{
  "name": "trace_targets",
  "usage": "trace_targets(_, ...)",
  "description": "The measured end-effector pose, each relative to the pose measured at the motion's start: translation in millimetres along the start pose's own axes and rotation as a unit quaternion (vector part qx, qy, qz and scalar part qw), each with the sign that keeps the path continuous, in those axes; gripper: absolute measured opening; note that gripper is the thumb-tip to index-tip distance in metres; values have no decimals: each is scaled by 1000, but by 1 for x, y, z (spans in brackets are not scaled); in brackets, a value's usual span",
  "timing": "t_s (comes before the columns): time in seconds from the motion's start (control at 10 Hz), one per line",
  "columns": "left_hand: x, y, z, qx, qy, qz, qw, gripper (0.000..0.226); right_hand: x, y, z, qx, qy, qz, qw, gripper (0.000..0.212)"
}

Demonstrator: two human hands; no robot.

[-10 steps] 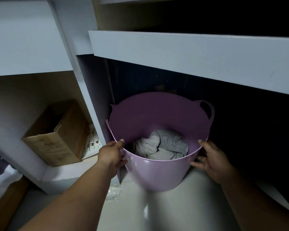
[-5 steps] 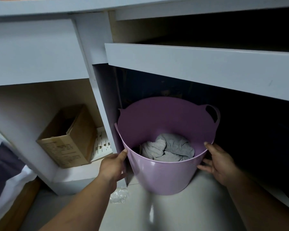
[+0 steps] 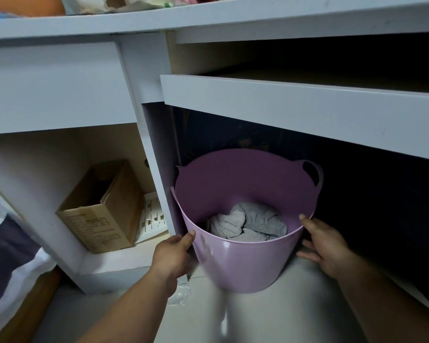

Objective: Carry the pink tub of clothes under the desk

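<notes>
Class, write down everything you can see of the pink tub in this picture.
The pink tub is a round, pinkish-purple bucket that looks like smooth, flexible plastic, wider at the rim than at the base. One looped handle shows at its far right rim. It stands upright on the pale floor, partly under the desk and close to its upright panel. Crumpled grey clothes lie at the bottom. The left hand and right hand touch its sides near the rim.

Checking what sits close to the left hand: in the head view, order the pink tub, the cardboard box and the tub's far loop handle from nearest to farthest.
From the left hand:
1. Pink plastic tub, touching it, just to the right.
2. Brown cardboard box, in the left cubby.
3. Tub's far loop handle, far right rim.
</notes>
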State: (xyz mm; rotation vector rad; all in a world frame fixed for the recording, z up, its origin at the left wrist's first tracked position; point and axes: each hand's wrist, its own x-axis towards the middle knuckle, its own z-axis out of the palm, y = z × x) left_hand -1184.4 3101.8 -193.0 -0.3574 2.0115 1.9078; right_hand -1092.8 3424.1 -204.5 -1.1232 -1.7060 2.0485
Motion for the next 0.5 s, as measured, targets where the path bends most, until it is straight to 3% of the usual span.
trace_targets(0.2, -1, -4, -10, -11, 9, 7, 1000, 20, -8, -2, -2, -8, 23, -1, 1000, 62)
trace_targets(0.4, -5, -5, -16, -38, -5, -3, 999, 70, -17, -1, -10, -4, 55, 5, 998, 69)
trace_targets(0.5, -10, -3, -19, -53, -2, -12, 998, 76, -24, 4, -12, -9, 74, 18, 997, 71)
